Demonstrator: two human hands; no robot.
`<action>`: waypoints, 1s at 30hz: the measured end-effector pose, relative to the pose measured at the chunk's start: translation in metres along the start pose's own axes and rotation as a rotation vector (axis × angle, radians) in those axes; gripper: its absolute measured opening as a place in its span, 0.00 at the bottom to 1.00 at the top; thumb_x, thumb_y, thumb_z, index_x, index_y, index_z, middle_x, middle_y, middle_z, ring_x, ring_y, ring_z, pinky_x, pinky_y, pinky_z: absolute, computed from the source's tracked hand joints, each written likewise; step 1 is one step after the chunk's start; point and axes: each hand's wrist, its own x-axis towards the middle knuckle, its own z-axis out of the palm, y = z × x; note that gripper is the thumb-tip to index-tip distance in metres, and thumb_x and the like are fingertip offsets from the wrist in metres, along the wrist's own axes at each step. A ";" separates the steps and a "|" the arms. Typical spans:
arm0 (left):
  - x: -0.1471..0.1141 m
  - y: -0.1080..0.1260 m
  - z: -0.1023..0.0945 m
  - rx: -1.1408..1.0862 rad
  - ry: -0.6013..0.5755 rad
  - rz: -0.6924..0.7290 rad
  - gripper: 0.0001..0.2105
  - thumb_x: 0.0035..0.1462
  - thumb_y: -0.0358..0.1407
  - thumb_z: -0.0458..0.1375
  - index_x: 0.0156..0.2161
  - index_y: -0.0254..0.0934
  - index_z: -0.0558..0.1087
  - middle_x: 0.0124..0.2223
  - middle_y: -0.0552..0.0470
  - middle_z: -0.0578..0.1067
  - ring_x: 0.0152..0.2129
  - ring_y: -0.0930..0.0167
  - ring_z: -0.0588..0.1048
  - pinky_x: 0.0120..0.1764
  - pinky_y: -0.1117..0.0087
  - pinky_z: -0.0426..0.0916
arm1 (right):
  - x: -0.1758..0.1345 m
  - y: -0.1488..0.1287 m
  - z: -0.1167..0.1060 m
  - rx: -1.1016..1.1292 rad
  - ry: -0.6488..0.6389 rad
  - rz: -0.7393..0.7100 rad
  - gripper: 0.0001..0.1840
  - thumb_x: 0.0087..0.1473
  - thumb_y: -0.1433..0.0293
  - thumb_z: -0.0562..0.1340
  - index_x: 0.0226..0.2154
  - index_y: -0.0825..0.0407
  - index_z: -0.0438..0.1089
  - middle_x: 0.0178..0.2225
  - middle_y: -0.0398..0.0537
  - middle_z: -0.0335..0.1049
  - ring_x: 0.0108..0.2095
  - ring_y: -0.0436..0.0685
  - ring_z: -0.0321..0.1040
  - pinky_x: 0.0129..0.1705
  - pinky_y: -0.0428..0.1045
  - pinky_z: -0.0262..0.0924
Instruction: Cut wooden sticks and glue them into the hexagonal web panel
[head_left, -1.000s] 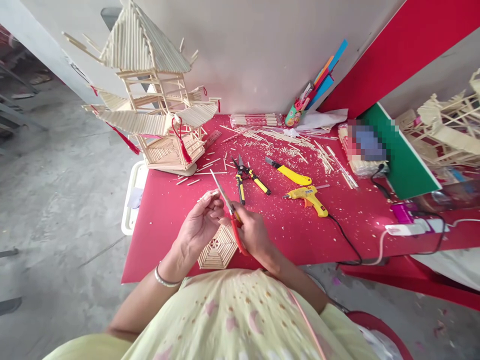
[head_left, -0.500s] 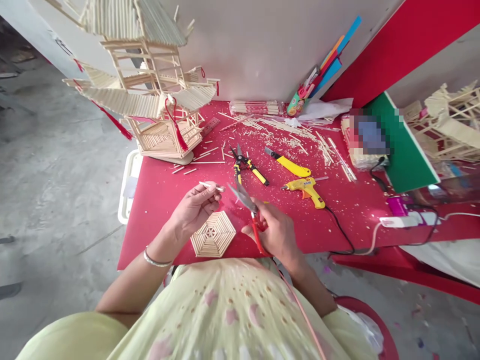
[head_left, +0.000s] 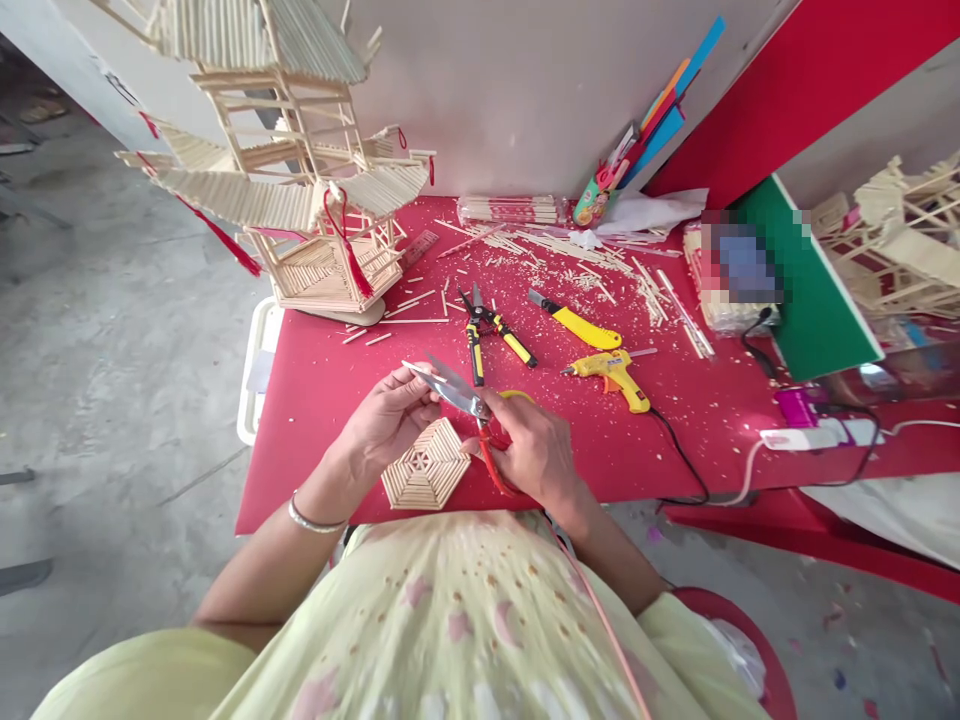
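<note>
Between its fingertips my left hand pinches a short wooden stick, partly hidden by the blades. My right hand is closed round the red handles of a pair of scissors, whose blades point left and reach the stick at my left fingertips. Whether the blades have closed on the stick I cannot tell. Below my hands, near the table's front edge, lies a flat hexagonal panel made of sticks in a ringed pattern.
On the red table stands a stick pagoda at the back left. Yellow-black pliers, a yellow knife and a yellow glue gun lie beyond my hands. Loose sticks and a pen holder are farther back.
My right hand has moved left with the scissors, bringing the blades from beside the stick up to it. My left hand still pinches the stick in nearly the same place.
</note>
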 end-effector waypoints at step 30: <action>0.007 0.040 -0.016 0.584 -0.022 0.071 0.09 0.47 0.32 0.74 0.33 0.30 0.81 0.27 0.47 0.78 0.20 0.76 0.72 0.22 0.77 0.64 | -0.053 0.052 -0.024 -0.204 -0.078 0.089 0.30 0.58 0.51 0.69 0.60 0.44 0.73 0.36 0.46 0.81 0.33 0.55 0.76 0.31 0.49 0.57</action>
